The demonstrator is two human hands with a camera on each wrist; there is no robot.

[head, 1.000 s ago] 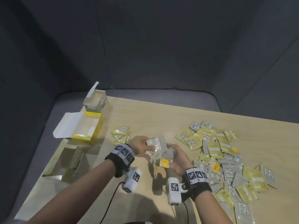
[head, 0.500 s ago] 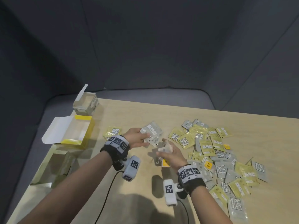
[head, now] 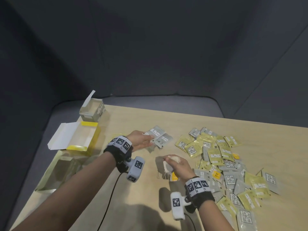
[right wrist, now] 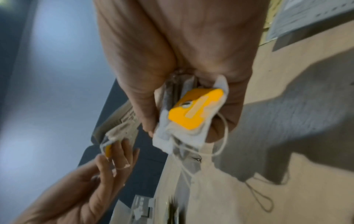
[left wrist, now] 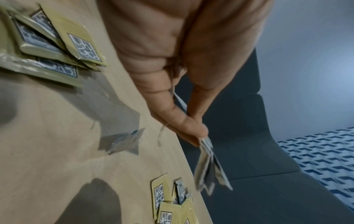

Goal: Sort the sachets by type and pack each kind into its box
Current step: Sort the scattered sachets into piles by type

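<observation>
While pinched between thumb and straight fingertips of the left hand, a fanned sheaf of flat grey foil sachets with printed white labels held just above the pale, smooth wooden table, edges crimped and thin as seen from the left wrist. Clutched in the curled fingers of the right hand: soft white paper tea bags with an orange-yellow card tag and looping white strings, held over the table's middle. Heaped loosely on the table to the right, overlapping and touching: the pile of glossy yellow-green and grey square sachets, each bearing a blocky black-and-white label. Lined along the left edge, well apart from the pile: a small grey cardboard box with its flap raised, a yellow cardboard box with white lid folded open, and an olive-green carton lying open nearest the body. Contents of boxes too unclear to tell.
</observation>
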